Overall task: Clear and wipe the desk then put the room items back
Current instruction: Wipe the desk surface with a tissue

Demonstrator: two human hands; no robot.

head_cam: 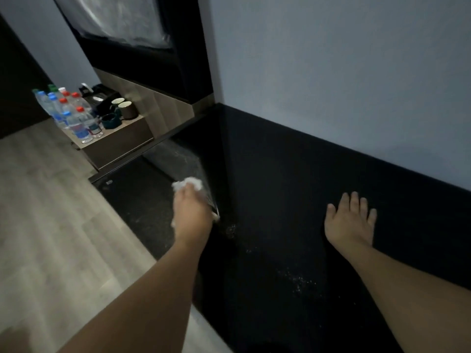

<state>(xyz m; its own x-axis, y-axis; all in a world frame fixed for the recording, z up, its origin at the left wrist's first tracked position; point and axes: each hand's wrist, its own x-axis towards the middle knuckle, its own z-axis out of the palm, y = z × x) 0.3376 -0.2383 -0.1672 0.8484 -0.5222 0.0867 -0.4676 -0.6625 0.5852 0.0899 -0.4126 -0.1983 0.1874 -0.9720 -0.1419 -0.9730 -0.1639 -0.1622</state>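
Note:
The black desk top (pixel 280 194) runs along the grey wall and carries pale dusty specks (pixel 298 278) near its front. My left hand (pixel 193 212) is closed on a crumpled white tissue (pixel 190 184), pressed at the desk's left front edge. My right hand (pixel 350 220) lies flat on the desk with fingers spread, holding nothing, close to the wall.
To the far left a low wooden shelf (pixel 119 141) holds several water bottles (pixel 74 115), cups (pixel 125 108) and a black tray box (pixel 102 98). A dark wall panel with a mirror (pixel 142 47) rises above it. Pale wood floor (pixel 51 212) spreads at left.

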